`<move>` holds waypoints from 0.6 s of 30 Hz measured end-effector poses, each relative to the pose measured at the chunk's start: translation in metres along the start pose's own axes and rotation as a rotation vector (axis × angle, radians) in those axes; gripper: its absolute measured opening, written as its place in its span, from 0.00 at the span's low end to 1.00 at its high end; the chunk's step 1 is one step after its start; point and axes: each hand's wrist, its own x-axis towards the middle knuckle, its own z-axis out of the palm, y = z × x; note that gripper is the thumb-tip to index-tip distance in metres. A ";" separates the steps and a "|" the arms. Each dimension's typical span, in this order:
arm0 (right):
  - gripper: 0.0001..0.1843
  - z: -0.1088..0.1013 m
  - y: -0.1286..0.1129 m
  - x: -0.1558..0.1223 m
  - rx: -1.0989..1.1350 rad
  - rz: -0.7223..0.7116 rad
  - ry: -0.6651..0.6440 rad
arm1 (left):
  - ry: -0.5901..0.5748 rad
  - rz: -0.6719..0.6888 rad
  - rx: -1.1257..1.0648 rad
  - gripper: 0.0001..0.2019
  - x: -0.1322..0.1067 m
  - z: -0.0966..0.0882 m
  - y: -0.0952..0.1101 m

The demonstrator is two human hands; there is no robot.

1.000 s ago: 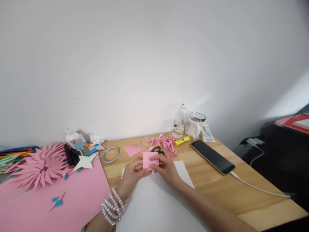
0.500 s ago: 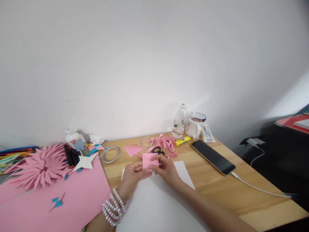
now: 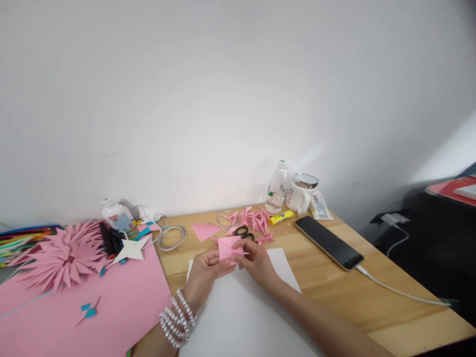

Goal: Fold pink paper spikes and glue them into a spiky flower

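Both my hands pinch a small pink paper square (image 3: 229,247) just above a white sheet (image 3: 238,312) on the wooden table. My left hand (image 3: 205,273), with pearl bracelets on the wrist, grips its lower left edge. My right hand (image 3: 256,261) grips its right side, fingers closed on a fold. Beyond the paper lie black scissors (image 3: 243,231), several folded pink paper points (image 3: 253,219) and a pink triangle (image 3: 204,230).
A big pink sheet (image 3: 92,302) with a spiky pink paper flower (image 3: 61,255) and a white star (image 3: 130,249) lies left. At the back stand a water bottle (image 3: 278,186), a mug (image 3: 301,192) and a yellow glue stick (image 3: 280,216). A phone (image 3: 328,241) on a cable lies right.
The pink square has been folded further: a corner now lies turned in, giving a diagonal crease. My hands have stayed in nearly the same place.
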 end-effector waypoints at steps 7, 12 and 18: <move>0.20 0.001 -0.001 -0.002 -0.058 -0.117 -0.049 | 0.045 0.045 -0.002 0.15 -0.001 0.002 0.000; 0.27 0.005 -0.002 -0.004 -0.065 -0.095 -0.023 | 0.055 0.068 0.043 0.13 0.000 0.002 -0.005; 0.27 0.004 -0.005 -0.001 0.035 -0.048 -0.066 | 0.061 0.082 0.024 0.13 0.001 0.000 -0.005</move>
